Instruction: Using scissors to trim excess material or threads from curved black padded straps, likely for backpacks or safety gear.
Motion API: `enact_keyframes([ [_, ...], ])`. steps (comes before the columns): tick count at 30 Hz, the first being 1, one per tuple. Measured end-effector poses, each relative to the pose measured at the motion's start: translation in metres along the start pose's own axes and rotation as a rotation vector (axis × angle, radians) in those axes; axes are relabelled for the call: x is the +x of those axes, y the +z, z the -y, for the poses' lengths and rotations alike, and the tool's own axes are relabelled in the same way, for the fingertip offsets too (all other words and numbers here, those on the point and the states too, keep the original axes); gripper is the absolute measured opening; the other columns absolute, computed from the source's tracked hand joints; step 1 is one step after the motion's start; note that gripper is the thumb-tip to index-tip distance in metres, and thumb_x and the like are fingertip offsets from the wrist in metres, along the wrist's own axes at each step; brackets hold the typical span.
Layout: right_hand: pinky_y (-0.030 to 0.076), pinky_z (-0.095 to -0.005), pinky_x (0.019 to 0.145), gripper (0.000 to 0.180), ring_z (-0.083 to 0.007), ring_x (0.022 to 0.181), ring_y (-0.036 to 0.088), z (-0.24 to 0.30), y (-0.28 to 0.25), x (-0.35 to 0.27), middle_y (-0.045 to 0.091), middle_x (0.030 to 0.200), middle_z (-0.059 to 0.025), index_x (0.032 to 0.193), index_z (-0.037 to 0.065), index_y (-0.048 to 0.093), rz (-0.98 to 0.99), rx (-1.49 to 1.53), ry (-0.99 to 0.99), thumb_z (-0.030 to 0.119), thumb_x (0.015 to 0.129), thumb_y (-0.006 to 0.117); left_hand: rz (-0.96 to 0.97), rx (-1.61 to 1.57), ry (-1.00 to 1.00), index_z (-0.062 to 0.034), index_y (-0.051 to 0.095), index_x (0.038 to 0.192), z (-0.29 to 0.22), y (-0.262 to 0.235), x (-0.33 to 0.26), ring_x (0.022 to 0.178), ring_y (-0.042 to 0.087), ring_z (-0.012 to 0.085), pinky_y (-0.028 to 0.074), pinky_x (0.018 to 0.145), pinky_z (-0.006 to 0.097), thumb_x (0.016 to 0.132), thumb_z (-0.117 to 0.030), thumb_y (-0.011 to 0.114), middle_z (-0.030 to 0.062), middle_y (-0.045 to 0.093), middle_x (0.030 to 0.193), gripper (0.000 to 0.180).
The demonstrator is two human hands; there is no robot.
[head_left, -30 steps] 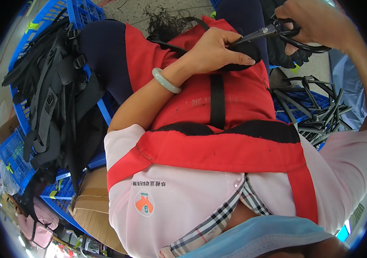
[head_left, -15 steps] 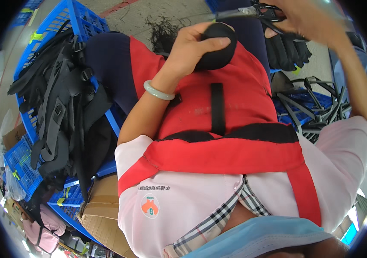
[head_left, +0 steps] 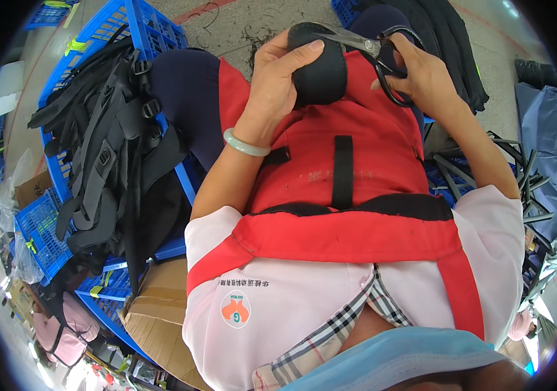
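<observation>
My left hand (head_left: 279,75) is closed on a rounded black padded piece (head_left: 321,75), thumb pressed on its face, above my lap. In my right hand (head_left: 425,75) are metal scissors (head_left: 369,49) with black handles, my fingers through the loops. The handles are spread, and the blades reach left to the upper edge of the black piece. Whether they cut anything there is too small to tell. A red apron (head_left: 304,156) with black straps covers my lap below both hands.
Left of me a blue plastic crate (head_left: 118,32) is heaped with black straps and buckles (head_left: 112,130). A cardboard box (head_left: 161,300) stands nearer. Black fabric (head_left: 444,45) lies at the far right, with black strips (head_left: 451,173) in a blue crate. Black trimmings (head_left: 226,39) litter the floor.
My right hand has swung down and left, bringing the scissors to the black piece. The piece is turned more face-up and sits slightly left against the apron. The whole view has shifted a little.
</observation>
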State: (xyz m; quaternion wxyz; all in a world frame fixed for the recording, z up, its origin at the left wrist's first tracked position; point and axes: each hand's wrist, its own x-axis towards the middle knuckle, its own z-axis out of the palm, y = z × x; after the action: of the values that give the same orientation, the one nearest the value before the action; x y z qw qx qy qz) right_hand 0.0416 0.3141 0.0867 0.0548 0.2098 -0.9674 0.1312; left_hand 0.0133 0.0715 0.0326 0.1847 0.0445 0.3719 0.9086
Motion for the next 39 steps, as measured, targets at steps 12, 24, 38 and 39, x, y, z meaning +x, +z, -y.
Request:
enact_keyframes([
  [12, 0.043, -0.0424, 0.061, 0.055, -0.0367, 0.067, 0.057, 0.005, -0.031, 0.01, 0.054, 0.066, -0.0166, 0.108, 0.004, 0.051, 0.383, 0.079, 0.197, 0.04, 0.075, 0.076, 0.064, 0.091, -0.027, 0.0026, 0.066, 0.101, 0.006, 0.001, -0.003, 0.078, 0.065, 0.0132, 0.054, 0.073, 0.025, 0.083, -0.002, 0.067, 0.0071, 0.068, 0.091, 0.018],
  [24, 0.04, -0.0434, 0.059, 0.061, -0.0353, 0.062, 0.051, 0.003, -0.044, 0.014, 0.05, 0.064, -0.0145, 0.108, 0.003, 0.052, 0.456, 0.095, 0.139, 0.046, 0.071, 0.076, 0.134, 0.139, -0.118, 0.001, 0.066, 0.106, 0.011, -0.001, -0.011, 0.082, 0.064, 0.0109, 0.052, 0.075, 0.025, 0.082, -0.001, 0.069, 0.0045, 0.068, 0.093, 0.024],
  [38, 0.037, -0.043, 0.056, 0.049, -0.0363, 0.057, 0.047, -0.004, -0.054, 0.02, 0.047, 0.059, -0.0137, 0.103, 0.005, 0.05, 0.53, 0.066, 0.048, 0.034, 0.073, 0.077, 0.203, 0.163, -0.174, 0.0004, 0.066, 0.107, 0.014, 0.0, -0.015, 0.086, 0.061, 0.0104, 0.049, 0.081, 0.024, 0.082, -0.003, 0.068, 0.0041, 0.067, 0.096, 0.026],
  [39, 0.037, -0.043, 0.056, 0.048, -0.0367, 0.058, 0.047, -0.005, -0.054, 0.02, 0.048, 0.059, -0.0136, 0.103, 0.005, 0.051, 0.513, 0.076, 0.039, 0.033, 0.073, 0.077, 0.23, 0.186, -0.173, 0.0004, 0.065, 0.11, 0.014, -0.001, -0.014, 0.087, 0.062, 0.0108, 0.049, 0.081, 0.024, 0.083, -0.003, 0.068, 0.0042, 0.067, 0.097, 0.027],
])
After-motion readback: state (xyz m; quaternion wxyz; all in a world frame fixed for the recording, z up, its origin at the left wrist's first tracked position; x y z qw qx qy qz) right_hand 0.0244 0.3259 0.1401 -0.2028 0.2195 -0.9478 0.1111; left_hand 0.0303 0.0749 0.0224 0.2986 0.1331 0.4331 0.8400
